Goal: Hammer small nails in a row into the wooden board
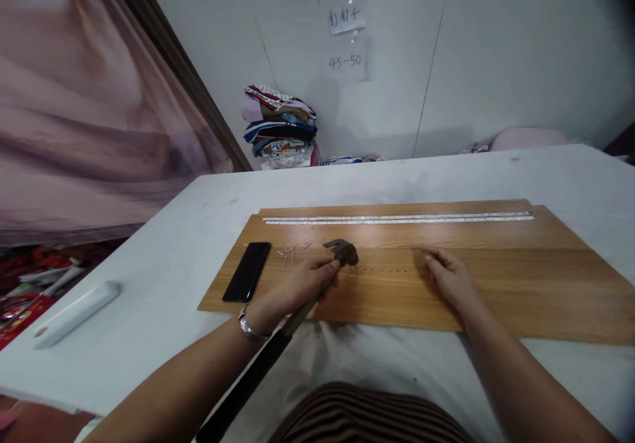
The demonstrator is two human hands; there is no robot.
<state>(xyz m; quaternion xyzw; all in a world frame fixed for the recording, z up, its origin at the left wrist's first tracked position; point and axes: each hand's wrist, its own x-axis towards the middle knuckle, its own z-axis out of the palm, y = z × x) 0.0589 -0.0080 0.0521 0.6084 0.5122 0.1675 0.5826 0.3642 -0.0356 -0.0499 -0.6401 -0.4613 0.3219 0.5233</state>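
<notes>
My left hand (311, 279) is closed around the neck of a claw hammer (346, 252), just below its metal head. The dark-gripped handle slants down toward me, under my left forearm. Beneath and right of the head, a row of small nail heads (389, 271) dots the wooden board (496, 284). Past the right end of that row, my right hand (449, 278) is low over the board, thumb and fingers drawn together. Whether anything small sits in that pinch cannot be made out. Several loose nails (286, 253) lie left of the hammer head.
A black phone (247, 272) rests on the board's left part. Two pale measuring strips (397, 219) run along its far side. The white table (163, 251) carries a white cylindrical object (77, 314) at left. Folded cloths (280, 125) are stacked by the wall; a pink curtain (99, 99) hangs left.
</notes>
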